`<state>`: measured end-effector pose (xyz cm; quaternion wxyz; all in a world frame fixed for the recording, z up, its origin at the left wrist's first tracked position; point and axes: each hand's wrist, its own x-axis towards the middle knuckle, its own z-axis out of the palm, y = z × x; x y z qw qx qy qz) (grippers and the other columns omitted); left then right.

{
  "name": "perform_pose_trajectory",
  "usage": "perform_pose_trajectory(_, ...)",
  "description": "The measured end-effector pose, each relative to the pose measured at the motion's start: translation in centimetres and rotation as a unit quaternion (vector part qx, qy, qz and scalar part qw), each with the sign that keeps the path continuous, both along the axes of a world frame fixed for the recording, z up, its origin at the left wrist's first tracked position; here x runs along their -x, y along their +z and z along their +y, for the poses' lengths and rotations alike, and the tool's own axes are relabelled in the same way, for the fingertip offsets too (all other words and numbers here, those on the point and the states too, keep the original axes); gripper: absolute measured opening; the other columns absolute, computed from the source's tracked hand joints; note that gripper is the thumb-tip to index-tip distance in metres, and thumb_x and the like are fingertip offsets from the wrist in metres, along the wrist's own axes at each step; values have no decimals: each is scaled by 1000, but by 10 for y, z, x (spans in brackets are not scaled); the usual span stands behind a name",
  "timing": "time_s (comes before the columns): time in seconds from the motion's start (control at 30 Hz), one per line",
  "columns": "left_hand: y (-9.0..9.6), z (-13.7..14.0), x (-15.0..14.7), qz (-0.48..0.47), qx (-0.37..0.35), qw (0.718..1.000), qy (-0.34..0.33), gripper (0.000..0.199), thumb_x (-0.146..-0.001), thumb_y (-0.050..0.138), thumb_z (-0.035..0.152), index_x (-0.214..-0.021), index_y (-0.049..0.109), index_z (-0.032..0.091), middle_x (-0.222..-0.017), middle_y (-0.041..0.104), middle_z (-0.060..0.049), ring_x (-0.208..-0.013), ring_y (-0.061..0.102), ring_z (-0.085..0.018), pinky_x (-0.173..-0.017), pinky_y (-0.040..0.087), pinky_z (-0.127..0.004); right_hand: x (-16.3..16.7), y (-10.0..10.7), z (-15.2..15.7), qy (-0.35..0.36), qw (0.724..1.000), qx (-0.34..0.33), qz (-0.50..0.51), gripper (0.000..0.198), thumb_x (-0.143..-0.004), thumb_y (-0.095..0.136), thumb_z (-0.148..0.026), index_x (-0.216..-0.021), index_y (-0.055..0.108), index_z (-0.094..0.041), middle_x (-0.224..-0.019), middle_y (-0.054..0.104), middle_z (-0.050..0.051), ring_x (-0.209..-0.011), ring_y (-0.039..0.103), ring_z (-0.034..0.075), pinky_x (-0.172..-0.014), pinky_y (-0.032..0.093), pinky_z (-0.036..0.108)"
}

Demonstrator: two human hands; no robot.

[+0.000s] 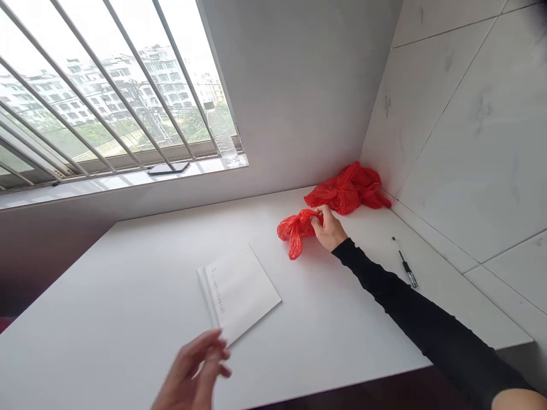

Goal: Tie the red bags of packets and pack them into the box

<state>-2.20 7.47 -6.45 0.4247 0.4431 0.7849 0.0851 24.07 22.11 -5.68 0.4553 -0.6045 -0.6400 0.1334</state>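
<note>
At the back of the white table [141,267], my right hand [328,229] closes on the edge of a small knotted red plastic bag [294,230]. What is inside that bag cannot be seen. My left hand [194,370] hovers by the table's front edge, fingers loosely bent and apart, holding nothing visible. Nearest to it lies a white booklet [243,287] with a column of small print and a pale strip along its left side. Behind my right hand, a larger crumpled red plastic bag [348,188] rests against the wall corner.
A black-and-clear pen [409,272] lies on the table's right side, close to the tiled wall [478,142]. On the window sill stand a clear plastic bottle [222,136] and, lying flat, a dark phone-like slab [168,168]. Metal bars [132,51] cross the window.
</note>
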Motion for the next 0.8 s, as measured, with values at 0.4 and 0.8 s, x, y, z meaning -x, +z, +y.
perform_pose_trajectory(0.4,-14,46,-109,-627,-114,735,233,24,-86,65,28,-107,61,17,-94,64,-8,-78,66,-18,-79,62,-39,-3,19,-89,238,917,149,284,35,-90,60,-54,-101,48,-22,-83,66,1,-68,62,17,-63,50,30)
perform_pose_trajectory(0.8,-15,-5,-89,-350,-349,865,92,49,-78,74,28,-126,61,27,-120,64,-7,-106,62,-20,-85,51,-29,-22,5,-138,241,960,140,-9,27,-89,61,-31,-115,61,-21,-104,67,6,-95,61,24,-86,48,40)
